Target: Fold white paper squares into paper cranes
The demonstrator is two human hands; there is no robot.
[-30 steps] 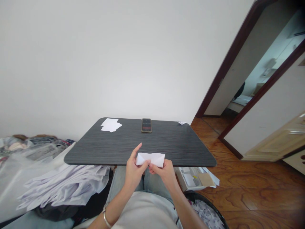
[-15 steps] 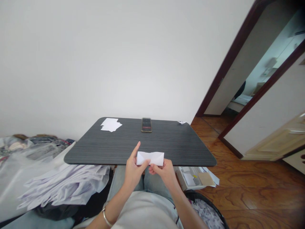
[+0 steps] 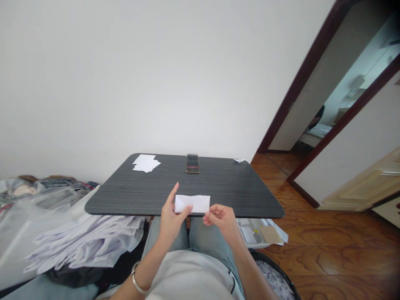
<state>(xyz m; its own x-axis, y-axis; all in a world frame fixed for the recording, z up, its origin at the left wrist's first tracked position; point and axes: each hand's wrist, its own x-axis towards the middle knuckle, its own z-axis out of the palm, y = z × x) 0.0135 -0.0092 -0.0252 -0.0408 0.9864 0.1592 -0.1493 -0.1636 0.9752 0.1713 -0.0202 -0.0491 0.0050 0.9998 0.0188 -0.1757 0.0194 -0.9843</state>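
1 paper (image 3: 198, 201), partly folded, I judge
Left hand (image 3: 170, 219) pinches it; right hand (image 3: 224, 219) curls by its corner, grip unclear to me; flat sheets (image 3: 145, 163) look unfolded.

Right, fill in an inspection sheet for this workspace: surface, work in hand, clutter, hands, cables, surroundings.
Surface: dark table with rounded corners.
Work in hand: folded white paper, at the table's near edge.
Clutter: phone near the far edge; white sheets far left; small white folded piece far right.
Hands: left hand holds the paper, thumb on its face; right hand at its lower right corner, contact unclear.
Cables: nothing seen on the table.
Surroundings: wall behind; doorway and wooden floor right; white heap left.
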